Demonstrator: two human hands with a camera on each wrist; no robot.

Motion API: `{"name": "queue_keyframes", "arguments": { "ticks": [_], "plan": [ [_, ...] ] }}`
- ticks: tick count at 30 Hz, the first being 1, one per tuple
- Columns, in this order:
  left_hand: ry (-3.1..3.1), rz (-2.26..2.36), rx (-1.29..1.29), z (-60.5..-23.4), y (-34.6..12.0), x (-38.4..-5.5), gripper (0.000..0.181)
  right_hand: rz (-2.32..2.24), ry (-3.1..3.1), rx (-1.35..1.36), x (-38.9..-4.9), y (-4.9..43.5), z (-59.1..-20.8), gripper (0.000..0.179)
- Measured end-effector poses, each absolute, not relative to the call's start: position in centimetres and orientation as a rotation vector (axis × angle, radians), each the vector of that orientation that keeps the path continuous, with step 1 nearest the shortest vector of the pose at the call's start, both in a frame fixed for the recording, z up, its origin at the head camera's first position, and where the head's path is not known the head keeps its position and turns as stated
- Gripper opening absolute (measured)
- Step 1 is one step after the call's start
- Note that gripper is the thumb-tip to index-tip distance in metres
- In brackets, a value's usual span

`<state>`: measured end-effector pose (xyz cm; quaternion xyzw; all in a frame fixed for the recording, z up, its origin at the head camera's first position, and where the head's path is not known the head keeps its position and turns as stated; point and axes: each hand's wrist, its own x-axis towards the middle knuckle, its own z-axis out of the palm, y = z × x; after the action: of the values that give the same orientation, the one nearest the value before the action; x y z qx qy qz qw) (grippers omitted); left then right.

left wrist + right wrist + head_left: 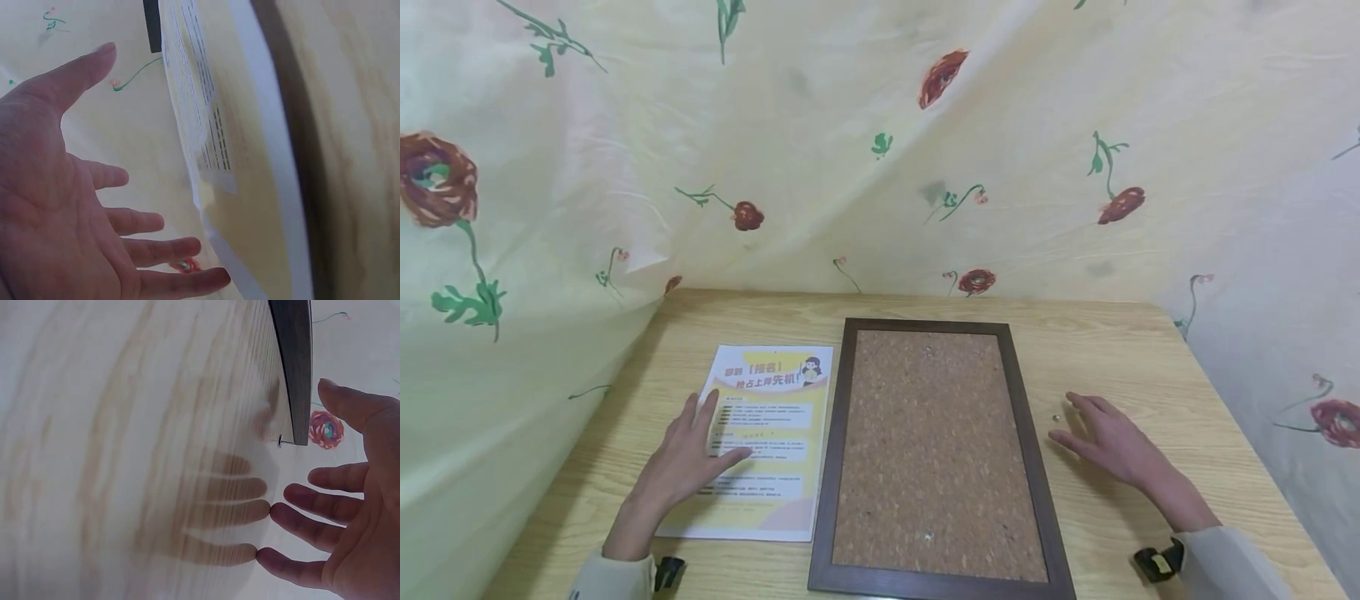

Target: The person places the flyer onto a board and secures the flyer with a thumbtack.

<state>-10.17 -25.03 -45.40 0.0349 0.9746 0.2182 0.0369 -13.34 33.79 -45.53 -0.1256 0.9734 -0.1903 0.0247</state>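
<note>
The left hand (pixel 681 462), empty with fingers spread, was over a paper (pixel 767 468) saying “报名” in big writing. The right hand (pixel 1112 446), fingers loose and empty, was beside a pin (pixel 1056 417). Between them, a cork board (pixel 936 450) lay on the tabletop (pixel 1097 350).

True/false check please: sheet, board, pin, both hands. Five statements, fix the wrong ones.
1. The printed sheet lies left of the framed cork board. True.
2. The sheet is pinned to the cork. False: it lies on the table beside the board.
3. The left hand hides part of the sheet in the head view. True.
4. The right hand grips the pin. False: the right hand holds nothing; the pin is on the table.
5. The pin is right of the board. True.
</note>
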Motion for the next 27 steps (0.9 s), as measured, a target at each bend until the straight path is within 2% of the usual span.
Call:
{"name": "queue_keyframes", "arguments": {
  "ticks": [13, 27],
  "plan": [
    [2.946, 0.655, 0.001, -46.0, -25.6, -10.4, 0.116, -0.544, 3.057, -0.388, -13.7, 33.6, -46.4, 0.077],
    [2.945, 0.653, -0.031, -46.4, -25.6, -10.6, 0.122, -0.503, 3.097, -0.419, -14.0, 33.3, -46.8, 0.066]
  ]
}}
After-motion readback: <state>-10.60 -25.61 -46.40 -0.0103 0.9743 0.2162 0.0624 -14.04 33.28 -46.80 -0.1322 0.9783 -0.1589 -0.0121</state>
